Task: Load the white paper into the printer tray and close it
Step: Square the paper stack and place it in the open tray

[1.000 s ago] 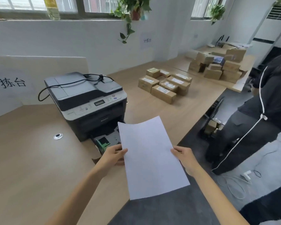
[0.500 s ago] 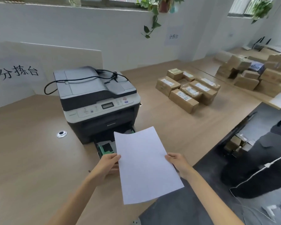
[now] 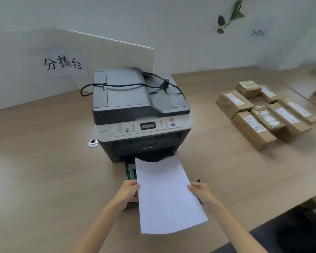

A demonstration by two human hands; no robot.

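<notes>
A sheet of white paper [image 3: 167,195] is held flat in front of the grey-and-black printer [image 3: 139,114]. My left hand [image 3: 128,193] grips its left edge and my right hand [image 3: 201,194] grips its right edge. The paper's far edge reaches the printer's front opening. The printer tray [image 3: 130,172] is pulled out toward me; its green guide shows left of the sheet, and the paper hides most of the tray. A black power cord [image 3: 128,85] lies across the printer's lid.
The printer stands on a wooden table [image 3: 44,170]. Several taped cardboard parcels [image 3: 263,114] lie to the right. A white board with a paper sign [image 3: 62,63] leans behind the printer. A round metal cable grommet [image 3: 93,143] sits left of it. The table edge runs at lower right.
The view has swung left and closer to the printer. Both hands have carried the paper forward, so its far edge now reaches the printer's opening over the tray.
</notes>
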